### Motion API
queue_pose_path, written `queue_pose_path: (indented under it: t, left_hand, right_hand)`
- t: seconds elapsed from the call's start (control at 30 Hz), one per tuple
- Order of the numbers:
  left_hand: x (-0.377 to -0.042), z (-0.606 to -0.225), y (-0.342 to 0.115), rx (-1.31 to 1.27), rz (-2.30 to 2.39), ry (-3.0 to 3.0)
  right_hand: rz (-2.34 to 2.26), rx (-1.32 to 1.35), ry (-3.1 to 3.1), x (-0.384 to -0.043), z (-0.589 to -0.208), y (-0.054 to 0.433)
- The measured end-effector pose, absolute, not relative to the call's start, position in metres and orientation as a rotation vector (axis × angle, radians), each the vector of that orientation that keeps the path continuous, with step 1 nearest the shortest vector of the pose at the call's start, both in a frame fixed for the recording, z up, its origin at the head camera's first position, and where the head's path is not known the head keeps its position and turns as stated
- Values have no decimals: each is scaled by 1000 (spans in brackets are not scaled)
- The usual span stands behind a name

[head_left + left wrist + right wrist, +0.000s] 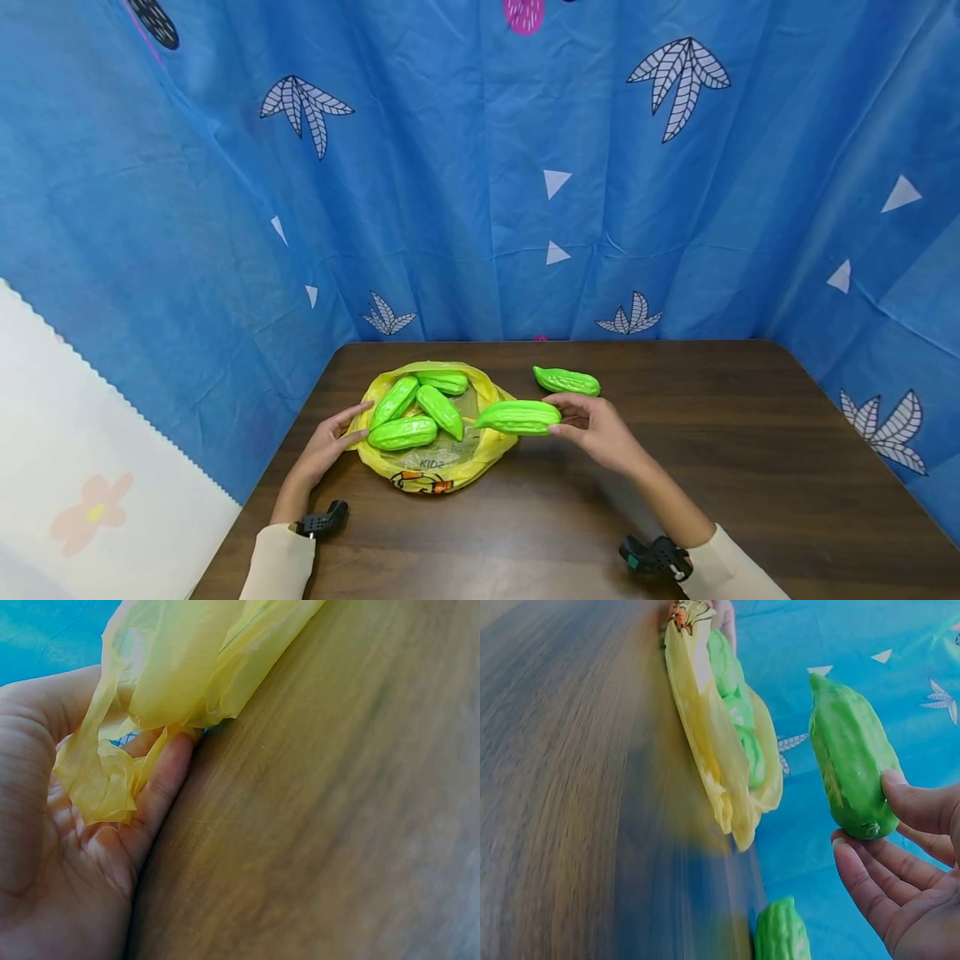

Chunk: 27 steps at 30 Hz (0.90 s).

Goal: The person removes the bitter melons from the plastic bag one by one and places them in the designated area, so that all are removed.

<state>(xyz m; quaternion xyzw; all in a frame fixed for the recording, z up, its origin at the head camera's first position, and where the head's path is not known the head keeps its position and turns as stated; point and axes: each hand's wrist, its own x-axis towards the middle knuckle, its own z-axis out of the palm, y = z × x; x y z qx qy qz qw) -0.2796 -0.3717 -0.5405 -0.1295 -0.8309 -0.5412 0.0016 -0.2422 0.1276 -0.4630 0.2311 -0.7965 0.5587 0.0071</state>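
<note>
While the right hand (pixel 602 429) has a green gourd (pixel 519 417) pinched by its blunt end, the left hand (pixel 326 442) is over at the yellow bag (pixel 480 462), so both are busy. Clock directions are as the head camera sees it, btw. The right thumb presses one side of the gourd and the fingertips sit against the other side and the blunt end, so the fingers are at the gourd's 3 o'clock and its pointy tip aims at 9. It's lifted off the bench (pixel 750 433), with the tip by the bag's 3 o'clock edge. Left fingers are curled round the bag's 9 o'clock edge, and the left wrist view has a loop of yellow plastic hanging across the palm.

Gourd count: six total. One's in the right hand, four are in the bag, and a lone gourd (pixel 567 382) lies on the bench at about 2 o'clock from the held one. Inside the bag it's one at 12, one at 10, one near 9 and one close to the middle. "KIDZ" is printed at the bag's 6 o'clock, and there's some orange print on the rim below that.
</note>
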Motion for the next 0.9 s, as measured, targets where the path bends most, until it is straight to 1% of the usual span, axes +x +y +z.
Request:
queue_pose_path:
  t: [0.57, 0.9]
  left_hand:
    - [-278, -537, -370, -395, -1718, -2604]
    - [-278, -537, -370, -395, -1700, -2610]
  right_hand:
    - [1794, 686, -2488, -241, -468, 151]
    - [1730, 665, -2508, -242, -472, 164]
